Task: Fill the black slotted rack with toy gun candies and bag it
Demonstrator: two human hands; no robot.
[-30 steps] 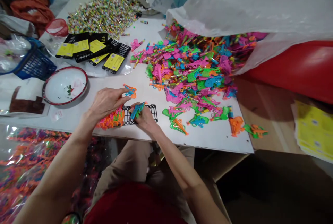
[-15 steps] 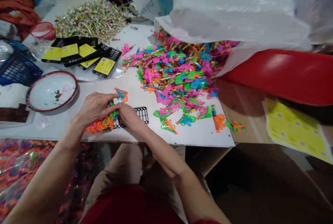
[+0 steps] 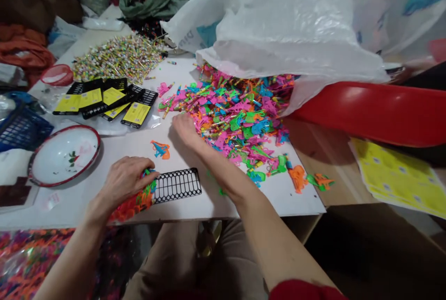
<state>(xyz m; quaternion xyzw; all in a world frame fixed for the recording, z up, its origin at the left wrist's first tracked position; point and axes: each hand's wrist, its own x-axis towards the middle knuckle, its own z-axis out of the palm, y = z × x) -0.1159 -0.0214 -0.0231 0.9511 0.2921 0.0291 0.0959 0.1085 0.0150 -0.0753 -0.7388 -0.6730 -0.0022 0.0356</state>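
Note:
My left hand (image 3: 126, 180) curls over a row of small orange and green plastic toys (image 3: 129, 206), at the left part of a black plastic grid rack (image 3: 178, 185). The right part of the rack shows bare round openings. My right hand (image 3: 185, 129) is at the left edge of a large heap of pink, green, blue and orange plastic toys (image 3: 240, 119); its fingers point away from me and are mostly hidden. A single blue and orange toy (image 3: 160, 150) lies between the two hands.
Black racks with yellow cards (image 3: 136, 113) lie at the back left, before a heap of tiny striped pieces (image 3: 118, 56). A red-rimmed enamel bowl (image 3: 52, 156) and a blue basket (image 3: 24, 126) stand left. White sacking (image 3: 278, 26) overhangs the toys; yellow sheets (image 3: 400, 174) lie right.
My right hand has left the rack and moved forward to the heap's edge. My left hand stays at the toys on the rack. The view has tilted up a little.

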